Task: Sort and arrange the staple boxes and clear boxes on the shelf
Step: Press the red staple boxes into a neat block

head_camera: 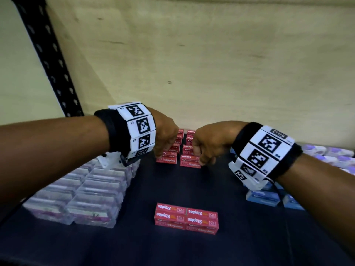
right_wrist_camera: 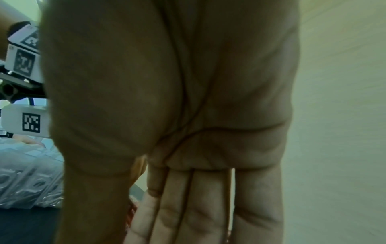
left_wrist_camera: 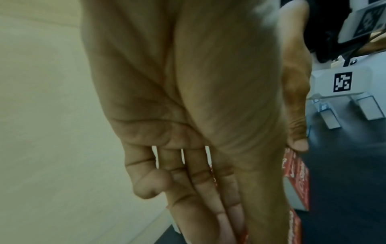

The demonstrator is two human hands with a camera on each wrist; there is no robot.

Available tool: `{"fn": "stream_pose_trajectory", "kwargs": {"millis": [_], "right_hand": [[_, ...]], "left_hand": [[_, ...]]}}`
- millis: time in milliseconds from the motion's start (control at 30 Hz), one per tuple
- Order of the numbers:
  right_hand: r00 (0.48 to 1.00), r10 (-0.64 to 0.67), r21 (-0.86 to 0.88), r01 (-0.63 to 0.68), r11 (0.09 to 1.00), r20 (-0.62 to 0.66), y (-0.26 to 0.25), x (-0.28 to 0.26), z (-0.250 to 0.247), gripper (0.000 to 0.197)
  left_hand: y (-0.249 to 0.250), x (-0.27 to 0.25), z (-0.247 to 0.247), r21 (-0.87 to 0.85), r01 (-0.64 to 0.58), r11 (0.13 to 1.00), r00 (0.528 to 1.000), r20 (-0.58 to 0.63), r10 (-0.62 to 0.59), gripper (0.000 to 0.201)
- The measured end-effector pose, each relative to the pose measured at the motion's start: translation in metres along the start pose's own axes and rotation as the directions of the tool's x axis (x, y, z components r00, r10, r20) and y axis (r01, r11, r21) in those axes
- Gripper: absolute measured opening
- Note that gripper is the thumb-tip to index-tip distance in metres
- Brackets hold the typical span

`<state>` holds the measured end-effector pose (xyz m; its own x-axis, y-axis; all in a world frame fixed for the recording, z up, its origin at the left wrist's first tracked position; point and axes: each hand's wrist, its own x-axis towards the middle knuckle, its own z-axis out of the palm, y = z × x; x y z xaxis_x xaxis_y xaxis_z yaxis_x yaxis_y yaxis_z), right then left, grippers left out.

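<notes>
Two hands reach to the back of a dark shelf (head_camera: pixel 192 191). The left hand (head_camera: pixel 166 135) presses straight fingers against the left side of two rows of red staple boxes (head_camera: pixel 189 160); the right hand (head_camera: pixel 209 143) presses the right side — neither grip is clenched. A second block of staple boxes (head_camera: pixel 186 217) lies nearer the front. Clear boxes (head_camera: pixel 84 192) stand stacked at left, blue boxes (head_camera: pixel 263 196) at right.

Staple boxes (head_camera: pixel 186 218): red w/ white "Staples" lettering. Clear boxes (head_camera: pixel 84 191): see-through, purple/pink inside. Boxes at right (head_camera: pixel 263 197): blue & white. Shelf (head_camera: pixel 192 189): dark navy/black. Wristbands (head_camera: pixel 141 129): black strap, white tiles w/ b&w square-code markers. Wall (head_camera: pixel 192 64): pale cream.
</notes>
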<state>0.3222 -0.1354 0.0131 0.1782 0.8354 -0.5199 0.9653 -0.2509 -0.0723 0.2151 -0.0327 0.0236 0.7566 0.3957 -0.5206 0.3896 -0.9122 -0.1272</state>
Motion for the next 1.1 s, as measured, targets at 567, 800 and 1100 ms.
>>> {"fn": "stream_pose_trajectory", "kwargs": {"millis": [567,800,1100], "right_hand": [[0.998,-0.052,0.009,0.052,0.999,0.026,-0.002,-0.085,0.042,0.019],[0.996,-0.086,0.039,0.085,0.996,0.037,-0.002,-0.101,0.054,0.020],[0.985,-0.128,0.080,0.119,0.990,0.117,0.001,-0.104,0.051,0.026]], "left_hand": [[0.036,-0.062,0.034,-0.032,-0.139,0.990,0.990,-0.012,0.138,0.019],[0.038,-0.079,0.043,-0.087,-0.154,0.984,0.987,0.019,0.156,0.020],[0.033,-0.087,0.050,-0.077,-0.198,0.977,0.978,0.052,0.203,0.030]]}}
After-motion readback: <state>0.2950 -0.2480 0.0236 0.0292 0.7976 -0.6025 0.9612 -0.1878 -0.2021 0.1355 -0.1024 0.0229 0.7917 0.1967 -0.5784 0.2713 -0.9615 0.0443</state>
